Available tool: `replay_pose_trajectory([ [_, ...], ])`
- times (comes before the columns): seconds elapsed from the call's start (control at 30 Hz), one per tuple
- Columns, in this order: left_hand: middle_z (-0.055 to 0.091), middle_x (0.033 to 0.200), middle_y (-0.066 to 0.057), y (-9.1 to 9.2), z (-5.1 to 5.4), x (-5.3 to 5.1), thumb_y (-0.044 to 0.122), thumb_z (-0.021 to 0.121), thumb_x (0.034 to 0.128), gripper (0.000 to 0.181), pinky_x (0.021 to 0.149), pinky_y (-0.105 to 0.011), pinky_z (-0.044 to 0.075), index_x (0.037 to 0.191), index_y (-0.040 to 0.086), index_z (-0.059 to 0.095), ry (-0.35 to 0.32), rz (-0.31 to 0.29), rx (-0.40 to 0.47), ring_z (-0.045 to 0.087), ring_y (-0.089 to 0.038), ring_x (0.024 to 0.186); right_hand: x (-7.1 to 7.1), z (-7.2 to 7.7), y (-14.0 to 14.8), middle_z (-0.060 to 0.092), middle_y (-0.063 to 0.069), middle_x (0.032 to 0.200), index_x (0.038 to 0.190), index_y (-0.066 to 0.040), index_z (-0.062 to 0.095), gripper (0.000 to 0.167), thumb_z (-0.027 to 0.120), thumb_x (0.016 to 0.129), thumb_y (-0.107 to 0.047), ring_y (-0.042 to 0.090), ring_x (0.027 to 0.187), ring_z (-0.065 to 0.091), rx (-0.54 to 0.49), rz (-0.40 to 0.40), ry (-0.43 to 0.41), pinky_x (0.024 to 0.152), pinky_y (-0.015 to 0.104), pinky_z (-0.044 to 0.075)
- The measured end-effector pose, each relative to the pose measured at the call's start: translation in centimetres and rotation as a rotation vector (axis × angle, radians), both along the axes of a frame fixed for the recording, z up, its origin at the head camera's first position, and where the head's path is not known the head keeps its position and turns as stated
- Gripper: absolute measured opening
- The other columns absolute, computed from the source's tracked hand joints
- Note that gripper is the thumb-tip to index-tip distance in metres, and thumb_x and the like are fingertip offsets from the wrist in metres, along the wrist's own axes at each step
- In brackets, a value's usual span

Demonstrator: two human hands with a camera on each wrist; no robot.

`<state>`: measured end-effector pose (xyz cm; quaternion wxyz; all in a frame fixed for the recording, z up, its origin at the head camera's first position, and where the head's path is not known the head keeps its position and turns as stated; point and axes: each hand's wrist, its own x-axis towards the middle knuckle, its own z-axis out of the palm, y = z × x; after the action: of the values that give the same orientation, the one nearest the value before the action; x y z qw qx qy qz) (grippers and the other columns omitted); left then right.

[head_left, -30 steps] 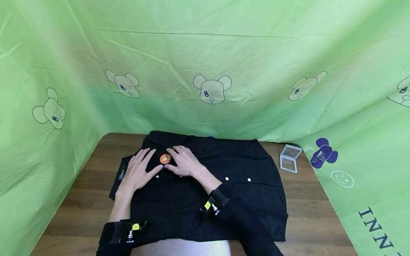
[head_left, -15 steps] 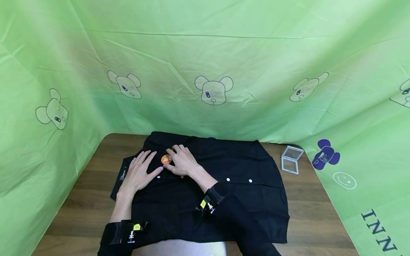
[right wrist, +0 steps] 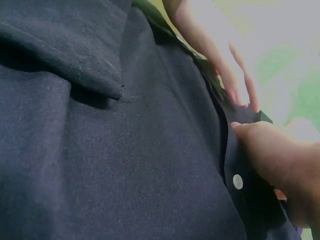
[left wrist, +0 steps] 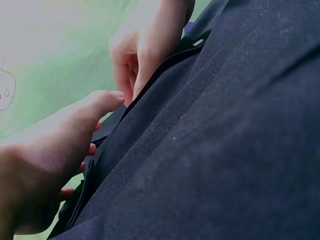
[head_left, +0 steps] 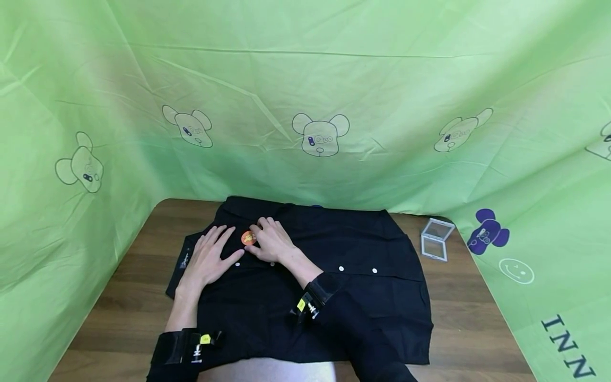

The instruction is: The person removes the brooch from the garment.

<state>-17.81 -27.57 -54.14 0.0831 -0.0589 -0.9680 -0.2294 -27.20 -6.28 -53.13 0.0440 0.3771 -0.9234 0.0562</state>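
Note:
A black shirt (head_left: 305,313) lies spread, with a round orange-red badge (head_left: 247,238) near its upper left. My left hand (head_left: 204,261) rests on the cloth left of the badge, fingers spread. Bent over the badge's right edge, my right hand (head_left: 278,245) hides part of it and touches the cloth; a firm pinch cannot be made out. The left wrist view shows my left hand (left wrist: 55,150) beside the right hand (left wrist: 150,45), whose fingertips point down. In the right wrist view, my right thumb (right wrist: 242,127) is above a white button (right wrist: 237,181).
An open clear case with a pale frame (head_left: 434,248) lies right of the shirt on the wooden table (head_left: 472,318). A green cloth with bear-head drawings (head_left: 267,175) hangs behind and at both sides. White buttons (head_left: 341,269) line the shirt's placket.
My right fingers have bent more and moved over the badge's right edge, covering more of it. My left hand keeps its place on the cloth. The head view has shifted slightly.

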Motion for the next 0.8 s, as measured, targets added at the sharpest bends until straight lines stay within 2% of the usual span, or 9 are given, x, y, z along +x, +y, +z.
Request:
replay_pose_trajectory([
  [0.27, 0.044, 0.176, -0.026, 0.00, 0.03, -0.04, 0.052, 0.072, 0.1083, 0.077, 0.134, -0.081, 0.024, 0.170, 0.011, 0.050, -0.009, -0.001, 0.003, 0.032, -0.054, 0.169, 0.00, -0.07, -0.13, 0.066, 0.003, 0.131, 0.140, -0.019, 0.076, 0.050, 0.071, 0.109, -0.058, 0.021, 0.111, 0.060, -0.009, 0.004, 0.001, 0.098, 0.034, 0.053],
  [0.57, 0.045, 0.176, -0.026, -0.05, -0.11, 0.00, 0.052, 0.072, 0.1083, 0.077, 0.134, -0.080, 0.025, 0.170, 0.011, 0.050, -0.013, 0.003, -0.007, 0.032, -0.053, 0.169, -0.17, 0.01, -0.40, 0.067, 0.002, 0.130, 0.136, -0.018, 0.077, 0.044, 0.073, 0.109, -0.052, 0.022, 0.114, 0.060, -0.035, -0.016, -0.044, 0.101, 0.035, 0.053],
  [0.8, 0.046, 0.176, -0.025, 0.12, -0.07, -0.02, 0.050, 0.068, 0.1114, 0.072, 0.135, -0.079, 0.024, 0.169, 0.011, 0.051, -0.031, 0.002, 0.001, 0.033, -0.052, 0.169, -0.31, -0.06, -0.50, 0.068, 0.002, 0.128, 0.129, -0.016, 0.078, 0.040, 0.073, 0.109, -0.050, 0.022, 0.113, 0.062, -0.033, -0.009, -0.043, 0.103, 0.037, 0.054],
])
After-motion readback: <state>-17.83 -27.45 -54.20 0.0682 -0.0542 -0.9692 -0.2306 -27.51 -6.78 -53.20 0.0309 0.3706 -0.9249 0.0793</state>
